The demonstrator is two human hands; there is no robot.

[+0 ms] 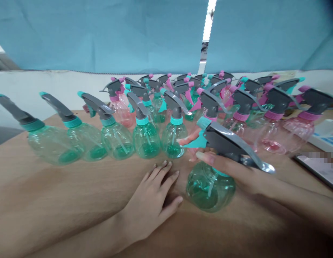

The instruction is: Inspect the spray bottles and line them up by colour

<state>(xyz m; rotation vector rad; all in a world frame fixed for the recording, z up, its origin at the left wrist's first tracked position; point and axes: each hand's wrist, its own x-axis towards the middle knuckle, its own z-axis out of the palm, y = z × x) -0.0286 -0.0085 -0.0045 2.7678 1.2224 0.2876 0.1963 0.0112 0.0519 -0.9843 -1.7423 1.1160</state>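
Observation:
In my right hand [231, 168] is a green spray bottle [209, 190] with a grey trigger head and teal nozzle. The fingers wrap round its neck, below the head, with one finger by the teal trigger. The clear green body hangs close to the table, slightly tilted; I cannot tell whether it touches. My left hand [155, 197] lies palm down on the wooden table, fingers spread and holding nothing, just left of that bottle. Beyond the left fingertips stands another green spray bottle [174, 143], part of a front row.
More green spray bottles [116, 139] line the left. Pink spray bottles [274, 136] stand at the right, with mixed rows behind. A phone [317, 172] lies at the right edge of the wooden table [75, 208]. Blue cloth [115, 36] hangs behind.

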